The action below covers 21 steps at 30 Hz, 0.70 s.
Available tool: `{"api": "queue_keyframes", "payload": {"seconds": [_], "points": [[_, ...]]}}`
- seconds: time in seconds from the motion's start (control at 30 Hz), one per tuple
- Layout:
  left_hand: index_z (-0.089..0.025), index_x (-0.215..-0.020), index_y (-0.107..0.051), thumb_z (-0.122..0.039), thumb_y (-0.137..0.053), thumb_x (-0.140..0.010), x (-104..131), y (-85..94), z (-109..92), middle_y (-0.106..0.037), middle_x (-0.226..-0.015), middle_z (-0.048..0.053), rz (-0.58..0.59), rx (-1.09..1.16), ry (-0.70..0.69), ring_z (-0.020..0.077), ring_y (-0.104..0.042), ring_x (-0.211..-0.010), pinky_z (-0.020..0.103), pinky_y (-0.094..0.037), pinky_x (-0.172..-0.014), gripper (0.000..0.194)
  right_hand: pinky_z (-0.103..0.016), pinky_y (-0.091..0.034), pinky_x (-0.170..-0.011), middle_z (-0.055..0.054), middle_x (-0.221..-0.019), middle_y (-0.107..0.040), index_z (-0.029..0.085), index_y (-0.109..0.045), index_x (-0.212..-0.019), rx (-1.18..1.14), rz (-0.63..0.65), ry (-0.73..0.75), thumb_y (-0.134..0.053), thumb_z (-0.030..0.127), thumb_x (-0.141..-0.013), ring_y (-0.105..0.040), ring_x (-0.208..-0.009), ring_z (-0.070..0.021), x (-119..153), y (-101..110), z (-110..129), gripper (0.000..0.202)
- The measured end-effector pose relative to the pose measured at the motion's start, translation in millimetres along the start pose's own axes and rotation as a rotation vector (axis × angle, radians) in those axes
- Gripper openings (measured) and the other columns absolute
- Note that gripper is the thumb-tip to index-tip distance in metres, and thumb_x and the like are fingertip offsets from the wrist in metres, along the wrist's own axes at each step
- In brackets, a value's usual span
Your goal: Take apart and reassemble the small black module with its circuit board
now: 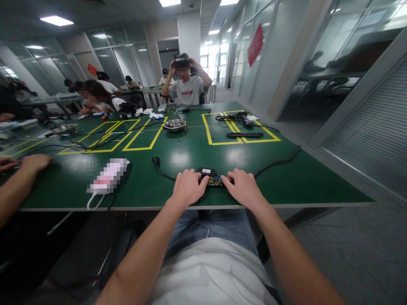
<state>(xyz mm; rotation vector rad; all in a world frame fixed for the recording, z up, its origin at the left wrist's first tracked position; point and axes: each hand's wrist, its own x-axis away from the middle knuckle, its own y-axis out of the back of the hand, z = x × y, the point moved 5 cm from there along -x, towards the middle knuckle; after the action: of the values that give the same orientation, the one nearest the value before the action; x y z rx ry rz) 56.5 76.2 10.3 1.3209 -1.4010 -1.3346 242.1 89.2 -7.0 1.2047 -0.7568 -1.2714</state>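
A small green circuit board (215,182) with copper-coloured coils lies in a dark casing near the table's front edge. My left hand (189,187) grips its left end, thumb on the near side and fingers curled over the far side. At the opposite end my right hand (242,186) holds it the same way. Just behind the board is a black cover (206,171) bearing a white label. A black power cord (164,173) with a plug runs out to the left, and another black cable (276,163) leads off to the right. My fingers hide both ends of the casing.
On the green table (190,148) stand a metal bowl (174,125), a black bar-shaped piece (244,134) and tangled cables (233,116) within yellow tape outlines. A phone-like object (110,176) lies at left, near another person's hand (36,163). A person (187,87) sits opposite.
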Motion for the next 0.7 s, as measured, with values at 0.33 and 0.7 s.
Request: {"api": "queue_keyframes", "payload": {"seconds": [0.33, 0.7], "points": [[-0.021, -0.088, -0.079, -0.05, -0.047, -0.111, 2, 1.9, 2, -0.075, -0.102, 0.013, -0.002, -0.018, 0.005, 0.0327, -0.069, -0.107, 0.045, -0.05, -0.093, 0.049, -0.04, -0.039, -0.089, -0.011, -0.102, -0.067, 0.022, -0.075, -0.087, 0.002, -0.002, -0.007, -0.05, 0.042, -0.111, -0.063, -0.104, -0.0284, 3, 1, 6, 0.04], [-0.031, -0.136, -0.078, -0.021, -0.061, -0.102, -32, 1.6, 17, -0.072, -0.148, 0.006, 0.004, 0.279, -0.171, 0.0325, -0.063, -0.139, 0.051, -0.049, -0.117, 0.04, -0.044, -0.039, -0.101, -0.009, -0.11, -0.067, 0.025, -0.073, -0.095, -0.054, -0.079, -0.002, -0.042, 0.03, -0.111, -0.057, -0.109, -0.0274, 8, -1, -4, 0.035]]}}
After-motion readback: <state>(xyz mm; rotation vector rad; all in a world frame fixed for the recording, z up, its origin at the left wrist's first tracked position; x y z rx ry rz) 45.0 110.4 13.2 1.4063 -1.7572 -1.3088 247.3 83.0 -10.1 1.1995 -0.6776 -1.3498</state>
